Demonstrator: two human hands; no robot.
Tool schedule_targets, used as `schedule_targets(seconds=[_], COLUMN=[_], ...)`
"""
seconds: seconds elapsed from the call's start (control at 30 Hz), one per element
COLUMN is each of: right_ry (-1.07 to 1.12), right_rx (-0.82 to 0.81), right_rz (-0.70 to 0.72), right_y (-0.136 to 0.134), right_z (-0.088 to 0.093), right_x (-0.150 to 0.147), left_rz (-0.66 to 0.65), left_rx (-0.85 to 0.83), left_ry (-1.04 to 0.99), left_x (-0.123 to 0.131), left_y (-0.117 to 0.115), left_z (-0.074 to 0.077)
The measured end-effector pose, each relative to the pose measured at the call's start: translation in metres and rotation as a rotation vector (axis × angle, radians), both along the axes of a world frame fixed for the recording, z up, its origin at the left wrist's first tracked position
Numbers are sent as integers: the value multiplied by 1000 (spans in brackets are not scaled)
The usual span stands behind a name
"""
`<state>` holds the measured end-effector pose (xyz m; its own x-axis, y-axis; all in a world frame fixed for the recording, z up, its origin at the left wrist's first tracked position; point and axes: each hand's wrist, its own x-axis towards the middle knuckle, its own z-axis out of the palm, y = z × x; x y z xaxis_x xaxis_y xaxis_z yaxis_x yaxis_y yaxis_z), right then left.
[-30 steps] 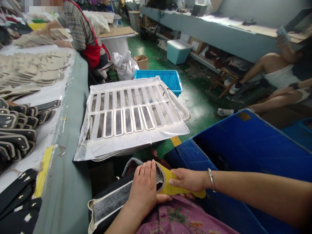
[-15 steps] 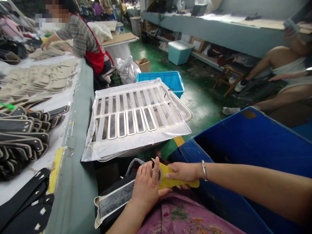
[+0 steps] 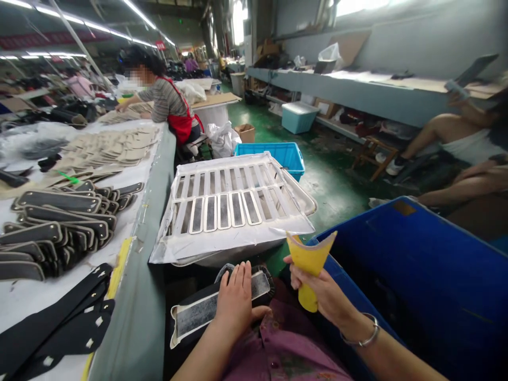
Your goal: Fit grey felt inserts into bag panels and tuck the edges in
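Note:
My left hand (image 3: pixel 237 296) lies with its fingers stretched over a long strip (image 3: pixel 196 318) with a dark grey centre and cream edges, on a black item across my lap. Raised to the right, my right hand (image 3: pixel 317 288) is wrapped round a yellow curved sheet (image 3: pixel 311 256), clear of the strip. Ahead, a white slatted rack (image 3: pixel 166 244) bears several dark, white-edged pieces (image 3: pixel 224 210) in a row.
On the left table (image 3: pixel 148 264) lie piles of dark strips (image 3: pixel 59 201), beige pieces (image 3: pixel 115 145) and black straps (image 3: pixel 59 323). A large blue bin (image 3: pixel 400 233) stands at the right. A person in a red apron (image 3: pixel 180 124) bends over the table; another sits at the right.
My right hand has lifted the yellow sheet up and right, off the strip, and it now stands upright. The strip's right end now shows. My view has tilted up.

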<state>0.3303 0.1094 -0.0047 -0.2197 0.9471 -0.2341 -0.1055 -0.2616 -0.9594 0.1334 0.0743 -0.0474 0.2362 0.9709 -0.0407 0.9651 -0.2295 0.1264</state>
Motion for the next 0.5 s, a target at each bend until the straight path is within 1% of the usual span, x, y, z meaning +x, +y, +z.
schedule_targets(seconds=[0.07,0.13,0.2,0.3,0.4,0.5], right_ry=[152,205,188,103,28,21], right_rx=[0,10,42,64,63,59], right_rz=[-145,-210,-248,-318,-364,-343], right_y=[-4,-6,-5,-1,4,11], right_z=[-1,-6,-13,-24,-37,-45], right_x=[-19,-39,-56,-71,-76,-77], left_rz=[6,15,22,34,34,28], left_rx=[-14,-11,2,19,31,44], left_ry=[-11,-32,-53,-82,-99,-108], left_x=[-2,-3,-4,-6,-6,-6], left_y=[-1,-1,-2,-4,-4,-4], left_z=[1,0,-1,-3,-3,-3])
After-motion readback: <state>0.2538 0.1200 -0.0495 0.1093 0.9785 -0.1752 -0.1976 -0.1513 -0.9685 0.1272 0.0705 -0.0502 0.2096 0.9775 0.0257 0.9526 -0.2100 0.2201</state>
